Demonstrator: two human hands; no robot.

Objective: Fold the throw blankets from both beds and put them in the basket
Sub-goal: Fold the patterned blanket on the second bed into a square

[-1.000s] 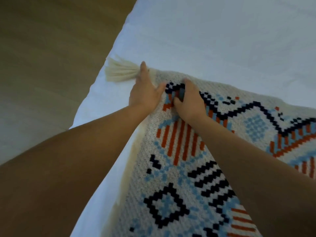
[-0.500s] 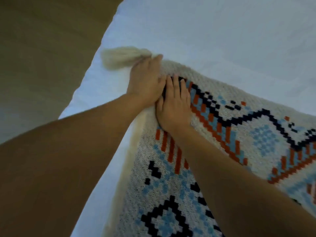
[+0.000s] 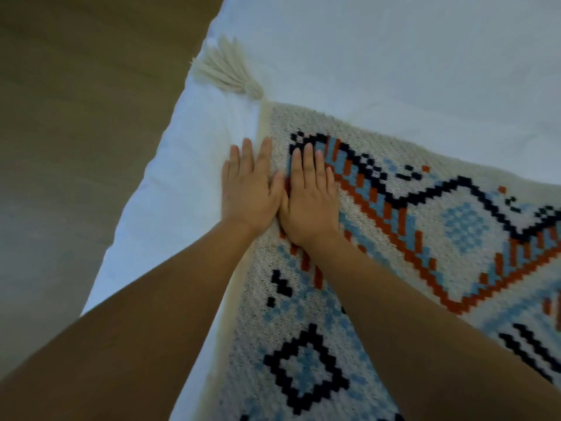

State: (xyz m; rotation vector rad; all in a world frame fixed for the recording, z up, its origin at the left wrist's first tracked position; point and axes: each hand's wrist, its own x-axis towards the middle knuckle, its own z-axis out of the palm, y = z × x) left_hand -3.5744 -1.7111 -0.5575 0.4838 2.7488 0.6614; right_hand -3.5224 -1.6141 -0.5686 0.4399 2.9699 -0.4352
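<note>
Directly under right hand [image 3: 309, 199], throw blanket [image 3: 431, 250]; left hand [image 3: 247, 192] on edge.

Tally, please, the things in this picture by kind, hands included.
hands: 2 (left hand, right hand)
blanket: 1
tassel: 1
bed: 1
Total: 5

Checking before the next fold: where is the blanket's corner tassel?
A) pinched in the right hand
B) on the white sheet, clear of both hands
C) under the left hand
B: the tassel lies on the white sheet past the corner of the blanket, while the left hand and right hand press flat, nearer the camera.
</note>
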